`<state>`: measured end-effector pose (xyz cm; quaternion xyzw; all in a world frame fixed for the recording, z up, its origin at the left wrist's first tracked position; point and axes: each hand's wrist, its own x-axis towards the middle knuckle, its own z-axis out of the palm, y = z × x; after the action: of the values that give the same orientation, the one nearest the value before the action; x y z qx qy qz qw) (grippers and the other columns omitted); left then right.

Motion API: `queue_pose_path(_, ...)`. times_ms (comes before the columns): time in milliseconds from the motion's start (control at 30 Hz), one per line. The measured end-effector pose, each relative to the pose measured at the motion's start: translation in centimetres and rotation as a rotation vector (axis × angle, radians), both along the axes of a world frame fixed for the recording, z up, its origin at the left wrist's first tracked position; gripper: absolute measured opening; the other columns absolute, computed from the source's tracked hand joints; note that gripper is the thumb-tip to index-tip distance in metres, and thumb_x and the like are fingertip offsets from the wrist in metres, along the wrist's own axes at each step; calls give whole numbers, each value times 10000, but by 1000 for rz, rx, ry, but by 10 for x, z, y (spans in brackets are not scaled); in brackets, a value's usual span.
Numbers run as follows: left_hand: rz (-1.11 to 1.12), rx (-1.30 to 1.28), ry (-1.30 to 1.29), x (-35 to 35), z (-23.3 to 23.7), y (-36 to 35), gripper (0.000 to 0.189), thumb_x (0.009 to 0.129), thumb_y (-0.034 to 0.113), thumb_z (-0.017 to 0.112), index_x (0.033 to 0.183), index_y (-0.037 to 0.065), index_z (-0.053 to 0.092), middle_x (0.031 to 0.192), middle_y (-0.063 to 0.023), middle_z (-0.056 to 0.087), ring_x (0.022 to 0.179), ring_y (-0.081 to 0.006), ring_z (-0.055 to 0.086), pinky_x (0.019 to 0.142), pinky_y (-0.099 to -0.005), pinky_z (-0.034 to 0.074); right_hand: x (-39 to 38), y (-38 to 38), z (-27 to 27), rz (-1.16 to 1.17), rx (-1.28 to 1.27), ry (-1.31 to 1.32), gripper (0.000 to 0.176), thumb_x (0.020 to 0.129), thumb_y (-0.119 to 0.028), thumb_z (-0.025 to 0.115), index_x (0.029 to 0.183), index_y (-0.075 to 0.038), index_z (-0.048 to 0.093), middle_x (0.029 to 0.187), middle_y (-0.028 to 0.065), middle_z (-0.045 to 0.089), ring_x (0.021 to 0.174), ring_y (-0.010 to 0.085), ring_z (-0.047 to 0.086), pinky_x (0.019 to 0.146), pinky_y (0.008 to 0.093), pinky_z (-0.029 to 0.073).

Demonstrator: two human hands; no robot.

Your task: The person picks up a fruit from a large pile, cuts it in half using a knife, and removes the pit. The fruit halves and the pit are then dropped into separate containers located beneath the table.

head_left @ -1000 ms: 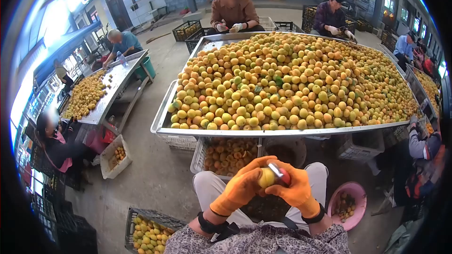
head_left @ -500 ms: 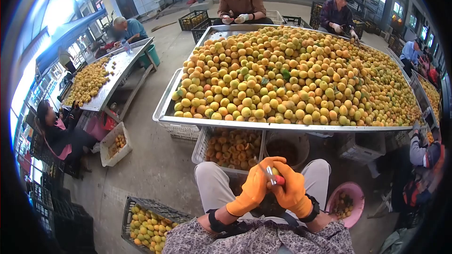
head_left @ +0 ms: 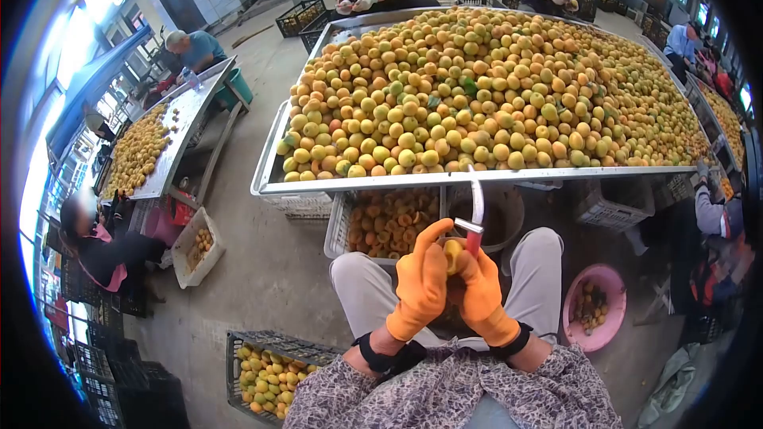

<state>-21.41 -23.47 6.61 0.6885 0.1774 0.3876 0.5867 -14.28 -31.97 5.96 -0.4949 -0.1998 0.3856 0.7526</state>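
Observation:
My left hand [head_left: 420, 281], in an orange glove, is closed on a yellow apricot [head_left: 453, 256] held between both hands above my lap. My right hand [head_left: 486, 294], also gloved in orange, grips a tool [head_left: 474, 243] with a red handle and a curved metal blade that points up and away. The tool is beside the apricot; whether its blade touches the fruit I cannot tell. Just beyond my hands stands a metal-edged table [head_left: 381, 183] heaped with apricots [head_left: 477, 103]. Beneath its near edge are a white crate [head_left: 337, 226] of opened apricots and a round tub [head_left: 509, 210].
A pink basin [head_left: 571, 310] with fruit pieces stands at right. By my left leg is a black crate [head_left: 246, 339] of apricots. People work across the table and at both sides. A second fruit table [head_left: 187, 115] and a white crate [head_left: 191, 270] are at left.
The tool has turned from lying across my hands to pointing up and away. My hands are slightly lower, and the apricot between them shows more. The view has tilted downward.

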Motion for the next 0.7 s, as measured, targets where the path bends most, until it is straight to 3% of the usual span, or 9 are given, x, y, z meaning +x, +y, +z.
queue_pose_path(33,-2,8,-11,-1,-1,2,358,1022,282,416,1210,0,531,792,-59,614,578,-126,525,530,-253,432,3,-3,4,74,13,86,255,976,-194,547,1160,-19,564,756,-7,518,625,40,464,545,215,381)
queue_pose_path(100,-60,-502,-50,-9,-8,6,407,1030,396,367,1116,47,558,702,-3,534,538,-79,444,489,-235,374,11,-8,6,154,31,160,306,990,-254,545,1180,-14,553,725,-18,486,576,27,434,504,206,348)
queue_pose_path(167,-66,-595,4,-17,-7,11,487,1009,517,341,1008,78,554,665,-17,499,522,-101,425,468,-249,343,15,-10,3,222,272,467,479,983,-404,534,1213,16,524,687,-39,427,483,26,343,452,200,272)
queue_pose_path(200,-122,-818,-85,-22,-11,16,504,1000,542,340,990,84,550,660,-36,503,516,-122,425,465,-260,340,11,-11,7,157,230,196,647,938,-534,532,1233,42,508,682,-42,428,450,31,290,440,196,240)
queue_pose_path(300,-141,-1081,-176,-35,-15,26,557,970,617,338,923,104,552,625,-79,493,491,-172,395,451,-282,311,17,0,14,138,176,-116,485,952,-306,567,1287,36,491,730,-28,488,476,17,323,438,183,245)
queue_pose_path(367,-115,-1216,-196,-39,-22,32,569,963,632,343,872,113,556,608,-72,479,487,-158,368,449,-276,288,25,37,14,67,7,-88,391,918,-102,595,1293,-16,527,822,-30,536,642,18,441,534,171,351)
queue_pose_path(433,-79,-1203,-197,-44,-26,39,600,942,668,352,823,114,550,586,-66,467,472,-151,347,445,-274,282,31,67,1,-28,47,-408,425,891,-72,649,1298,-31,534,814,-48,523,703,29,451,614,184,394)
queue_pose_path(533,-45,-1016,-164,-54,-26,41,573,958,634,382,788,106,524,550,-41,455,440,-136,365,426,-244,265,19,49,10,131,-110,-292,383,868,-84,692,1232,-20,590,791,-66,496,698,34,426,627,193,389)
queue_pose_path(700,-29,-1148,-205,-52,-35,38,564,953,596,448,709,92,509,548,-22,432,445,-128,369,423,-246,266,-4,24,-1,257,-129,-302,353,843,-61,707,1187,-30,635,724,-90,420,655,16,380,590,184,331)
